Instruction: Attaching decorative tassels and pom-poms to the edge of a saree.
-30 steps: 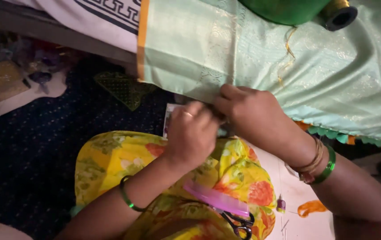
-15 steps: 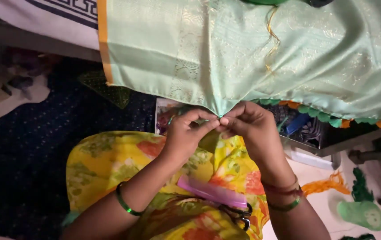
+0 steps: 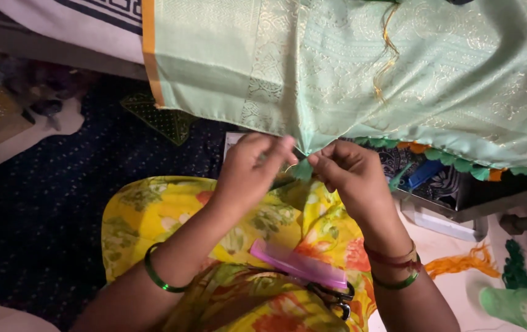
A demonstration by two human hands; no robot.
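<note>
Pale-green woven silk cloth (image 3: 362,80), tasselled hem: soft, light, slippery; best pinched at edge. Left hand (image 3: 251,169), right hand (image 3: 352,172) both clamped on small green tassel (image 3: 302,169).

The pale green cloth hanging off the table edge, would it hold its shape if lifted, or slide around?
The pale green cloth likely flops: it drapes in soft folds and puckers where both hands pinch its edge. Its sheen suggests it may slip easily. It looks thin, so probably light for its size.

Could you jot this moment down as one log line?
left hand: pinching green tassel | right hand: pinching same tassel | mint fabric: draped above | pink comb, scissors: on lap
</note>
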